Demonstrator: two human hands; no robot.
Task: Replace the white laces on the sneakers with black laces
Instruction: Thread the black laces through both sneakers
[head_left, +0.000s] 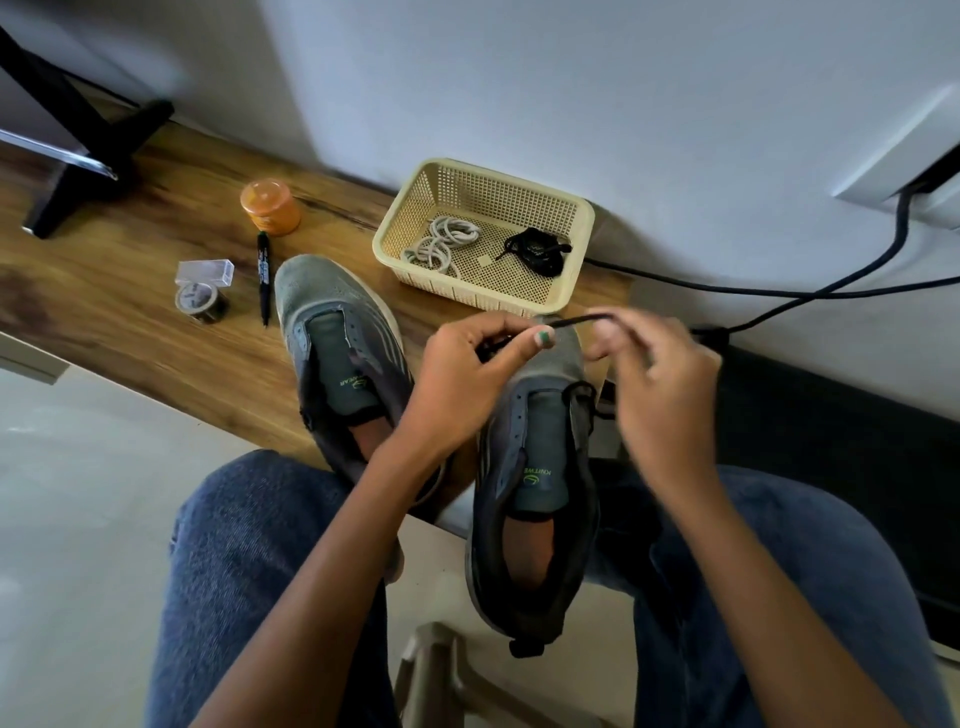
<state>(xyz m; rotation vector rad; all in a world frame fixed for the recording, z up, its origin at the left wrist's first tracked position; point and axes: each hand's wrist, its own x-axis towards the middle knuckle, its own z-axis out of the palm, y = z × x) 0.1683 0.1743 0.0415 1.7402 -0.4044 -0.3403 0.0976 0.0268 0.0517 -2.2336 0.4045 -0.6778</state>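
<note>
The cream plastic basket (566, 249) stands at the back of the wooden table (156, 332), against the wall, and serves here as the landmark. Inside it, toward its left side, lie the coiled white laces (441, 241); toward its right side lies a bundled black lace (537, 252). Just in front of the basket's near rim, the person's two hands work over the toe of the right-hand sneaker (540, 467), which hangs partly off the table edge above the person's jeans. The left hand (467, 374) is closed, its thumb and fingers pinching one end of a second black lace (574, 322), while the right hand (660, 379), blurred, pinches the same lace farther along, so that a short stretch of it runs taut between them. The hands are near each other but not touching. More of this lace loops at the sneaker's upper eyelets, below the hands. In front of the basket and to its left rests the other sneaker (332, 332), with no lace visible in its eyelets. Farther left of the basket lie a black marker (264, 278), a roll of tape (200, 301) with a clear small box (205, 270) behind it, and an orange jar (270, 205).
</note>
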